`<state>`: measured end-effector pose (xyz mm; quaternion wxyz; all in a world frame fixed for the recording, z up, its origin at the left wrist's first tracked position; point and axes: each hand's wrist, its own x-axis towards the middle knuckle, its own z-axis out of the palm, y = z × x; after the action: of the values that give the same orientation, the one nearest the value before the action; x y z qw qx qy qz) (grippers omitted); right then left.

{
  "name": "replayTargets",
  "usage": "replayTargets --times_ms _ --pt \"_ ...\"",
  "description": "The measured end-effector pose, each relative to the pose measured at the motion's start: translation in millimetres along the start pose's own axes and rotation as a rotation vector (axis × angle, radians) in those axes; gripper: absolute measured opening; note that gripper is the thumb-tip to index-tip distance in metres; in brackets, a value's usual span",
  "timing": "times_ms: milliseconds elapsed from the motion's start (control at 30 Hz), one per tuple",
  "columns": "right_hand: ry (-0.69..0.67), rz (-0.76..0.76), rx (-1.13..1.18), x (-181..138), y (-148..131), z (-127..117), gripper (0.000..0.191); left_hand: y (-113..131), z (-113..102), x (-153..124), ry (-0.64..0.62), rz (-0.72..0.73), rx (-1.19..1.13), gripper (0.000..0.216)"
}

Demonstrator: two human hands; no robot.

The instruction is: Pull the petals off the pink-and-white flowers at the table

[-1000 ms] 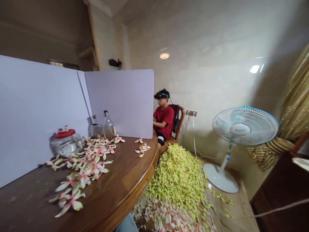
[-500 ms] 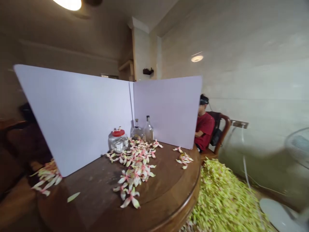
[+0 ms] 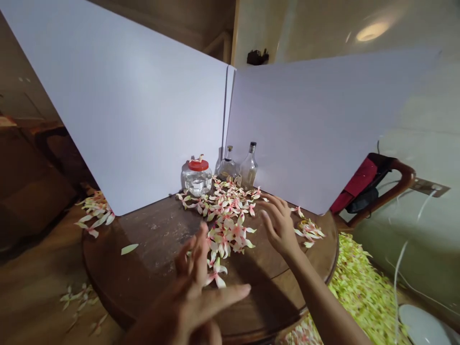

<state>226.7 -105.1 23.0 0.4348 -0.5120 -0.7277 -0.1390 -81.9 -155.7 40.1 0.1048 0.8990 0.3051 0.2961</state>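
Note:
Pink-and-white flowers lie in a loose heap across the middle of the round brown table. My left hand is over the near side of the table with its fingers apart, thumb pointing right; nothing shows in it. Just right of the heap, my right hand reaches forward, fingers spread and holding nothing. Whether either hand touches a flower I cannot tell. Behind the heap stand a clear jar with a red lid, a squat glass bottle and a taller glass bottle.
White panels form a corner behind the table. A smaller flower pile lies at the table's right, another at its left edge. A green leaf-like piece lies alone. Yellow-green petals are heaped below right, near a chair.
Both my hands have come into view over the table. The view has moved closer and tilted down, and the seated person in red is now mostly hidden behind the panel.

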Motion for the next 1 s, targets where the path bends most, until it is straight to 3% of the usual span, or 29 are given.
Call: replayTargets --times_ms 33,67,100,133,200,267,333,367,467,567,633,700,733,833,1000 --pt "-0.018 -0.022 0.008 16.4 8.0 14.7 0.026 -12.4 5.1 23.7 0.090 0.031 -0.040 0.048" --pt "-0.032 -0.039 0.016 27.9 16.7 29.5 0.026 -27.2 10.3 48.4 0.302 0.125 -0.168 0.065" --pt "-0.039 -0.050 0.027 35.0 25.4 43.3 0.026 -43.7 15.6 72.3 0.393 0.210 -0.257 0.070" --pt "-0.045 -0.064 0.044 38.3 33.8 55.4 0.028 -61.3 21.4 93.3 0.502 0.225 -0.351 0.071" --pt "-0.085 -0.099 0.086 36.3 47.6 71.9 0.032 -96.3 34.7 122.1 0.604 0.229 -0.431 0.070" --pt "-0.184 -0.152 0.141 28.3 55.2 76.8 0.036 -125.3 48.5 131.2 0.655 0.155 -0.432 0.057" --pt "-0.341 -0.196 0.190 20.1 55.5 72.8 0.047 -143.1 57.5 126.6 0.678 0.088 -0.417 0.021" --pt "-0.429 -0.204 0.200 17.3 53.2 69.1 0.054 -147.1 58.6 122.3 0.680 0.083 -0.405 0.013" --pt "-0.683 -0.175 0.158 12.8 39.6 60.3 0.071 -142.4 48.0 109.9 0.591 0.101 -0.318 0.043" --pt "-0.855 -0.134 0.092 2.4 21.7 62.6 0.081 -121.5 34.6 91.7 0.286 -0.014 -0.110 0.045" --pt "-0.894 -0.122 0.060 -12.6 11.5 70.4 0.080 -104.7 36.9 69.9 0.032 -0.103 0.044 0.066" --pt "-0.876 -0.143 0.028 -31.0 4.5 80.2 0.069 -90.3 49.8 43.8 -0.211 -0.198 0.122 0.104" --pt "-0.853 -0.164 0.014 -39.8 1.9 84.3 0.060 -84.6 58.3 31.5 -0.274 -0.215 0.129 0.121" --pt "-0.774 -0.233 0.010 -58.2 -5.4 87.0 0.042 -71.6 81.4 6.0 -0.317 -0.255 0.106 0.123" --pt "-0.755 -0.258 0.106 -60.3 -21.0 59.1 0.053 -54.8 95.2 -2.6 -0.242 -0.225 0.050 0.096"
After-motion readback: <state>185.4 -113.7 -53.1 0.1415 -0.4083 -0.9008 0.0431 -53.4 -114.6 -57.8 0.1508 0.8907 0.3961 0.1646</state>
